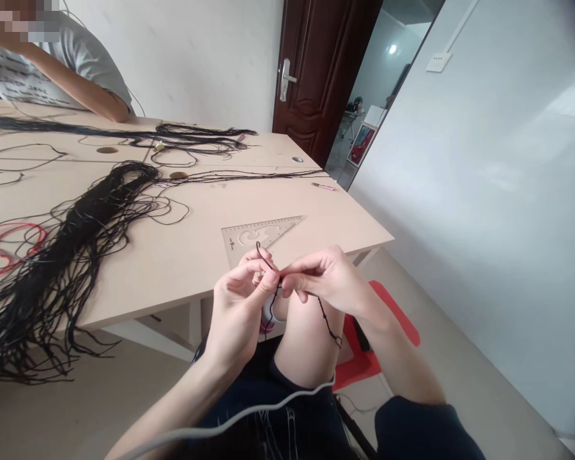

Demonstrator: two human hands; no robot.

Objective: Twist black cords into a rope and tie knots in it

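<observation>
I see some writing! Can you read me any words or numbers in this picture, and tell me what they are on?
The T-shirt on the person at the table: dark printed letters, too blurred to read.
The clear plastic set square: ruler marks and numbers, too small to read.
I can't read any other words.

two hands (237, 316), one set square (261, 235), one door (316, 76)
</observation>
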